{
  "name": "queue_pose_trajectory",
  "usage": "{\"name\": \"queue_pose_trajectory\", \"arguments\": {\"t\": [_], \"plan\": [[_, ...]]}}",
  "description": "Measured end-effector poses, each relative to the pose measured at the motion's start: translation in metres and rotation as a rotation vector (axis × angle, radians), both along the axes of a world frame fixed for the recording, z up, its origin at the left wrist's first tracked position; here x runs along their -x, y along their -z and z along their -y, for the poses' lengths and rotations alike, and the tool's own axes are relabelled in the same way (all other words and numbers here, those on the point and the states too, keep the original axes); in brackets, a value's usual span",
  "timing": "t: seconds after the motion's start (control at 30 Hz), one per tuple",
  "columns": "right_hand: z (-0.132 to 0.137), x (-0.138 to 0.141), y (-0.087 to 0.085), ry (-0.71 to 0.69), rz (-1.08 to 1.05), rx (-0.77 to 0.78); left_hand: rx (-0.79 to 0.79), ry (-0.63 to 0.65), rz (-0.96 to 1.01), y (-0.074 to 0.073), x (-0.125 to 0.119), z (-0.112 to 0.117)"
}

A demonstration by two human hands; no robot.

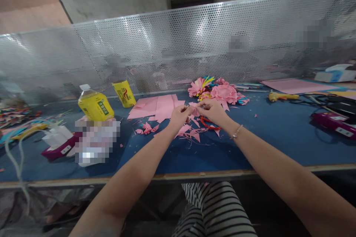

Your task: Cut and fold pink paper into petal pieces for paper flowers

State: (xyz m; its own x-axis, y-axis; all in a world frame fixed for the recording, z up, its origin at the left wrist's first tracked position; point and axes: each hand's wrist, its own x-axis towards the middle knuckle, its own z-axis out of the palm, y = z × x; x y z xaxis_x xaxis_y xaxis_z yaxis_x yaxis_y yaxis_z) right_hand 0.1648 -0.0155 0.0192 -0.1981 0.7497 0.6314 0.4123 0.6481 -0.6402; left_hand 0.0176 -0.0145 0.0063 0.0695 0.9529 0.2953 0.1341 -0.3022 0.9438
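Between my two hands is a small piece of pink paper [195,110], pinched from both sides. My left hand [180,115] closes its fingers on the left edge, and my right hand [211,111] grips the right edge. Just below my right hand lie scissors with red handles [210,124], their blades hidden among pink scraps [191,132]. Flat pink sheets [164,107] are spread behind my left hand. Beyond my right hand sits a heap of pink paper flowers [224,92] with yellow and blue strips.
A yellow-labelled bottle [96,105] and a yellow box [124,94] stand at left, near a purple power strip [59,148] with cables. A yellow glue gun [283,96] and another purple strip [333,124] lie right. A perforated metal screen [183,33] borders the table's back.
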Motion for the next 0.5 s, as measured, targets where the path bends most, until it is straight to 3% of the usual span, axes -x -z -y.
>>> {"name": "queue_pose_trajectory", "arguments": {"t": [0.2, 0.5], "plan": [[0.003, -0.003, 0.0, -0.019, 0.115, -0.298, 0.296, 0.141, 0.379, -0.006, -0.001, 0.003], [-0.004, -0.002, 0.006, -0.084, 0.218, -0.43, 0.327, 0.202, 0.642, -0.012, 0.001, 0.003]]}}
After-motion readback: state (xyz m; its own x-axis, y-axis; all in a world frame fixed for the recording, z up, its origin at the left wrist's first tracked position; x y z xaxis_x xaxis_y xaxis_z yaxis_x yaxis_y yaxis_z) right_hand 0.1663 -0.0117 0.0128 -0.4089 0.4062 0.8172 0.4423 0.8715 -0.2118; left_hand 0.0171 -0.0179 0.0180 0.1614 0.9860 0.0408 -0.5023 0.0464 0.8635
